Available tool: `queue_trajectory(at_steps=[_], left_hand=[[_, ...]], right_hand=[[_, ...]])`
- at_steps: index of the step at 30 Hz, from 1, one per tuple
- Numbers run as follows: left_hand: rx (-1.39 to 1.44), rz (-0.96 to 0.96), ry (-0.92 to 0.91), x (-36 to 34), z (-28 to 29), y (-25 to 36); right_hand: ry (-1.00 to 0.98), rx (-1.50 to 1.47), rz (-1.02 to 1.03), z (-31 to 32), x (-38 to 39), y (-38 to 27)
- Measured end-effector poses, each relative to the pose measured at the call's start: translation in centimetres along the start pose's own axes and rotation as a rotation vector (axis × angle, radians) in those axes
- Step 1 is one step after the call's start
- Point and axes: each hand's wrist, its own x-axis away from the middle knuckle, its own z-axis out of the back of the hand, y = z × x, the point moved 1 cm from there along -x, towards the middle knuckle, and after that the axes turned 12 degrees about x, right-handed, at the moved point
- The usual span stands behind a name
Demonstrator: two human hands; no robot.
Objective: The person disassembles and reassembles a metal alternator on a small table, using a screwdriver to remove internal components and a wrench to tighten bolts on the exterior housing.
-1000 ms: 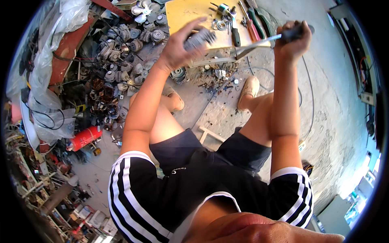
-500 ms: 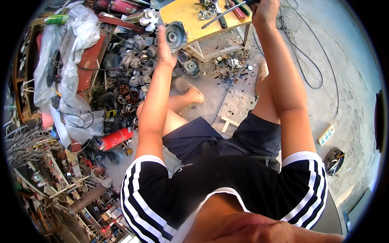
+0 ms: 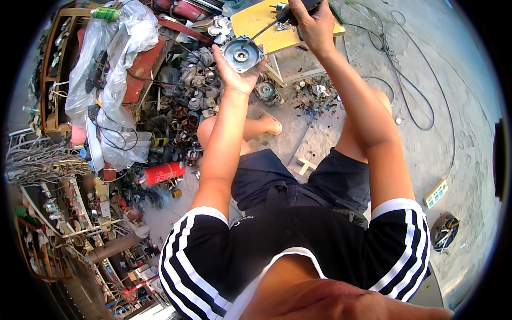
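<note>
My left hand (image 3: 239,80) cradles a square-cornered metal motor end cover (image 3: 234,65) from below, its round hollow side facing up. Fingers wrap the cover's near and right edges. In my right hand (image 3: 316,32) is a screwdriver (image 3: 263,33), gripped by its dark handle. Its shaft slants down to the left, and the tip is at the cover's bore; whether it touches the metal I cannot tell. Both hands are raised in front of the yellow table (image 3: 250,21). A similar round motor part (image 3: 266,90) lies on the floor below them.
Greasy motor parts (image 3: 186,77) are heaped at the left, beside clear plastic sheeting (image 3: 109,64). A red cylinder (image 3: 164,173) lies nearer. Small debris (image 3: 314,98) litters the floor under the table. Black cables (image 3: 421,125) and a power strip (image 3: 436,193) are at the right.
My right hand has come left and down, bringing the screwdriver tip to the cover. The cover has turned from tilted to face up in my left hand. The whole view has shifted slightly.
</note>
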Motion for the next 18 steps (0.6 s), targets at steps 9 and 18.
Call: queue_trajectory(at_steps=[9, 18], left_hand=[[-0.026, -0.126, -0.027, 0.4, -2.0, -1.1], [-0.201, -0.366, -0.017, -0.4, -2.0, -1.3]], right_hand=[[-0.014, -0.096, -0.045, 0.7, 0.5, -0.1], [-0.080, 0.002, 0.036, 1.6, 0.8, -2.0]])
